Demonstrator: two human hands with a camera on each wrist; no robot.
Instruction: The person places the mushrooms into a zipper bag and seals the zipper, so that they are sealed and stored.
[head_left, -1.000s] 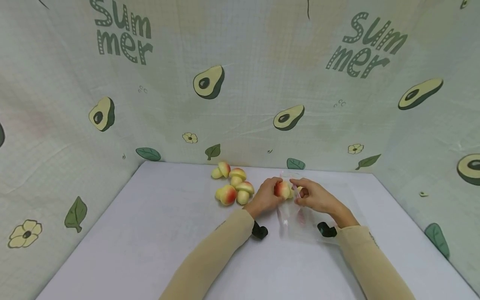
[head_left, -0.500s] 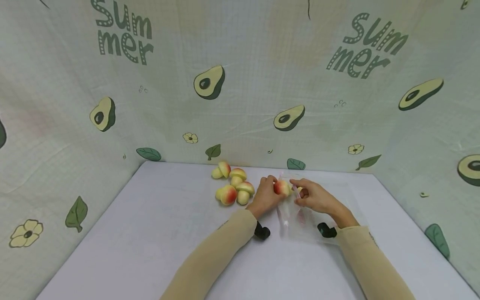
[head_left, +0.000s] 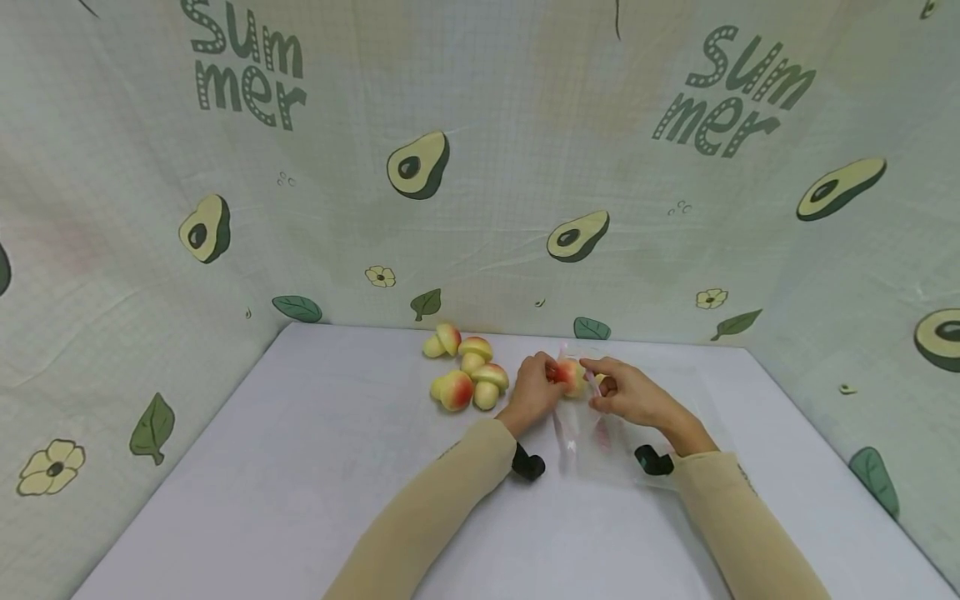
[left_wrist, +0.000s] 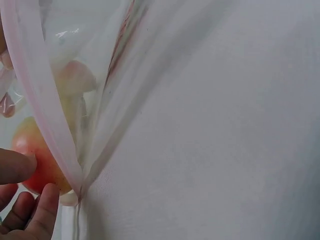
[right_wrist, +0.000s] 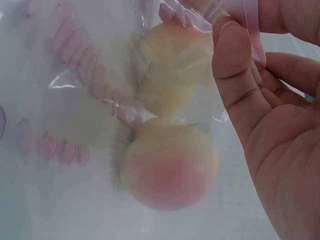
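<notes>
My left hand (head_left: pixel 531 390) holds a yellow toy mushroom (head_left: pixel 570 377) by its red cap at the mouth of a clear plastic bag (head_left: pixel 637 454). Thumb and fingers touch the cap (left_wrist: pixel 40 160) in the left wrist view, and the bag's pink-edged opening (left_wrist: pixel 42 107) crosses over it. My right hand (head_left: pixel 633 392) pinches the bag's pink rim between thumb and fingers, keeping it raised. Through the plastic, the right wrist view shows another mushroom (right_wrist: pixel 170 172) inside the bag, its cap toward the camera. Pink printing (right_wrist: pixel 80 50) runs along the bag.
Several more toy mushrooms (head_left: pixel 452 390) lie clustered on the white table (head_left: pixel 337 467), left of my left hand. Cloth with avocado print (head_left: pixel 480 167) rises behind and along both sides. Dark wrist devices (head_left: pixel 528 463) sit at both sleeve cuffs.
The mushroom in my left hand has shifted slightly right, farther into the bag mouth, and its red cap has turned. My right hand keeps its place on the rim.
</notes>
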